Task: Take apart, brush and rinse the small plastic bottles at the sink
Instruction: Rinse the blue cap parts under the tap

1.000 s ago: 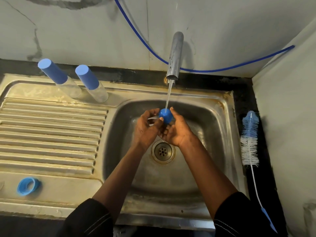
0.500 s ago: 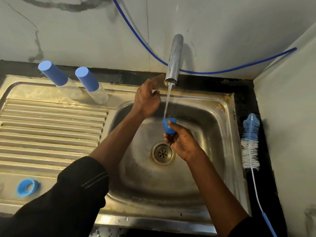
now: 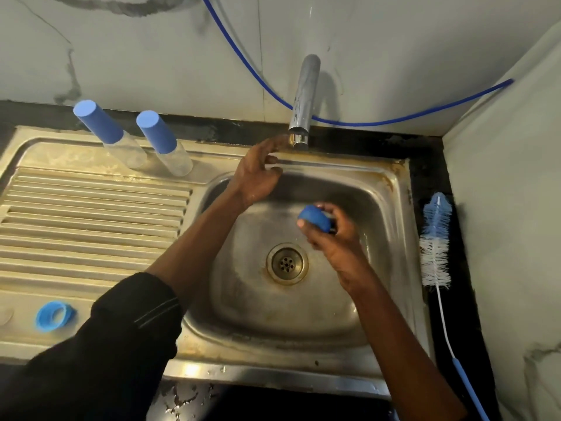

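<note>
Head view: right hand [image 3: 334,241] pinched round blue plastic cap [image 3: 314,218]; left hand [image 3: 258,174] at steel tap [image 3: 305,95], grip unclear. Cap needed draining mouth-down.

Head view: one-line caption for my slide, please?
Right hand holds a blue cap over the sink; left hand reaches toward the tap.

A plain kitchen or wash-up corner. A stainless steel sink [image 3: 381,205] with a ribbed drainboard [image 3: 91,226] is set into a dark worktop [image 3: 431,153] against a pale, marble-veined wall [image 3: 151,56]. A chrome tap spout [image 3: 303,98] hangs over the basin, a blue hose [image 3: 394,118] runs along the wall, and a bottle brush [image 3: 435,238] lies beside the sink.
</note>
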